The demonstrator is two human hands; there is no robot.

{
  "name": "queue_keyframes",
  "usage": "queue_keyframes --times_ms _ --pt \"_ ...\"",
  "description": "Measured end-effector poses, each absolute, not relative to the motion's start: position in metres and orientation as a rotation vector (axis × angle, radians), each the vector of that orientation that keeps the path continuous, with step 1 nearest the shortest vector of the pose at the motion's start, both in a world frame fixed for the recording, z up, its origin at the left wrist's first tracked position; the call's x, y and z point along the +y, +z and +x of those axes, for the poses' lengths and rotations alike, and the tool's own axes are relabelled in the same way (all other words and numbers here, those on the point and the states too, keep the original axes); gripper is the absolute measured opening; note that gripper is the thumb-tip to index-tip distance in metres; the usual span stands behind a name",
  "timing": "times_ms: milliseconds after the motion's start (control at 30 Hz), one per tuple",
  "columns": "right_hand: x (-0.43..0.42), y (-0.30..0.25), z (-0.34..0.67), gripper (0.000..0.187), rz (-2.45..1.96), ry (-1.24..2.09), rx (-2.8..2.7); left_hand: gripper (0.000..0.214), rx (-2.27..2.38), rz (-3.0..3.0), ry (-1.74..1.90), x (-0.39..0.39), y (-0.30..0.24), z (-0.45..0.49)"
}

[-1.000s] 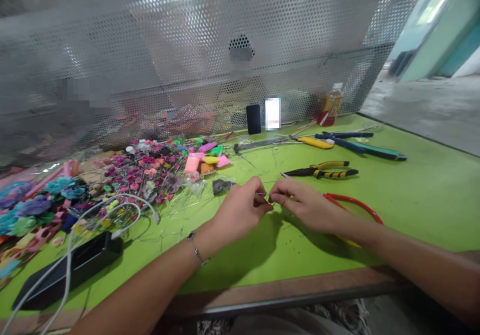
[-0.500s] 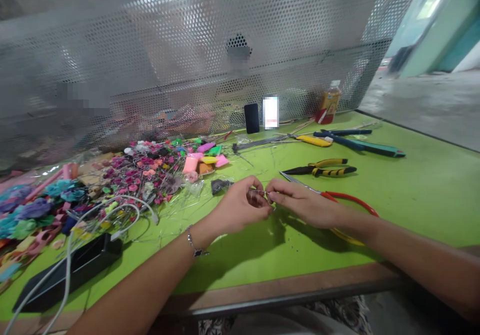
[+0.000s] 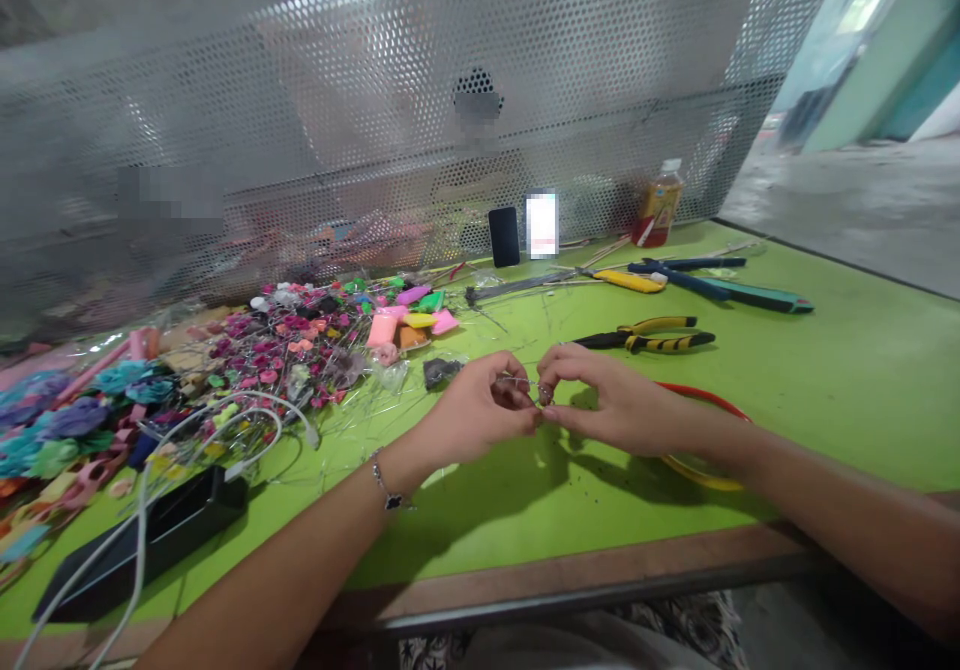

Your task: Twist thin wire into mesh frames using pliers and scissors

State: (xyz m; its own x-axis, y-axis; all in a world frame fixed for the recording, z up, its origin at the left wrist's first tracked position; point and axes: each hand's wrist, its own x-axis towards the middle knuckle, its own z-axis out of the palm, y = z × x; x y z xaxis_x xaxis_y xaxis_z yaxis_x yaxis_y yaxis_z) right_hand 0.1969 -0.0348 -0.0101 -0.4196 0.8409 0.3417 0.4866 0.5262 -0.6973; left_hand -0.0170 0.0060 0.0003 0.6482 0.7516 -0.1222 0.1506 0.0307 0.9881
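Note:
Above the front middle of the green table, my left hand (image 3: 480, 405) pinches a thin wire (image 3: 527, 382) between curled fingers. My right hand (image 3: 619, 400) meets it from the other side, its fingers bent around the wire's end by the left fingertips. Whatever else may sit at the fingertips is too small to make out. Partly covered by my right hand and forearm lies a tool with a red handle (image 3: 709, 392) and a yellow handle (image 3: 697, 472). Just behind my right hand rest black-and-yellow pliers (image 3: 656, 337).
Small colourful craft pieces on wires (image 3: 292, 340) heap at the left, with clay packets (image 3: 382, 328) beside them. A black box (image 3: 150, 550) and white cable (image 3: 139, 510) lie front left. A phone (image 3: 504, 237), bottle (image 3: 660, 205), yellow-handled tool (image 3: 630, 280) and green-handled tool (image 3: 761, 296) are farther back.
My right hand has curled its fingers and lifted slightly, with more space under its palm. It now covers the long pointed end of the red-handled tool. My left hand stays nearly still.

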Motion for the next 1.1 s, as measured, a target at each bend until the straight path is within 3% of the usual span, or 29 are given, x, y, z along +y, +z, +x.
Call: queue_keyframes --times_ms 133,267,367,567,633,733,800,900,1033,1100 --pt "-0.036 -0.009 0.205 0.017 -0.920 0.144 -2.232 0.029 0.771 1.463 0.481 0.007 0.004 -0.018" --pt "-0.038 -0.010 0.203 0.020 -0.804 -0.069 -2.234 0.028 0.775 1.468 0.401 0.005 0.008 -0.017" --pt "-0.039 -0.007 0.198 0.023 -0.896 0.122 -2.144 0.028 0.771 1.483 0.411 0.004 0.006 -0.016" --pt "-0.031 -0.011 0.192 0.043 -1.273 1.134 -1.689 0.013 0.809 1.994 0.629 -0.002 -0.003 -0.018" --pt "-0.029 -0.013 0.192 0.049 -1.272 1.300 -1.615 0.009 0.816 2.216 0.652 -0.003 -0.005 -0.020" --pt "-0.029 -0.010 0.195 0.039 -1.230 1.082 -1.692 0.018 0.810 2.144 0.665 0.001 -0.005 -0.020" --pt "-0.031 -0.006 0.198 0.025 -1.119 0.750 -1.783 0.036 0.780 1.814 0.663 0.006 -0.004 -0.020" --pt "-0.033 -0.001 0.202 0.016 -0.919 0.439 -1.873 0.048 0.682 1.321 0.536 0.013 -0.001 -0.021" --pt "-0.035 -0.001 0.200 0.012 -0.916 0.640 -1.790 0.040 0.570 1.132 0.379 0.013 0.003 -0.024" --pt "-0.034 -0.004 0.196 0.021 -0.989 0.801 -1.660 0.039 0.546 1.100 0.403 0.010 0.004 -0.024"
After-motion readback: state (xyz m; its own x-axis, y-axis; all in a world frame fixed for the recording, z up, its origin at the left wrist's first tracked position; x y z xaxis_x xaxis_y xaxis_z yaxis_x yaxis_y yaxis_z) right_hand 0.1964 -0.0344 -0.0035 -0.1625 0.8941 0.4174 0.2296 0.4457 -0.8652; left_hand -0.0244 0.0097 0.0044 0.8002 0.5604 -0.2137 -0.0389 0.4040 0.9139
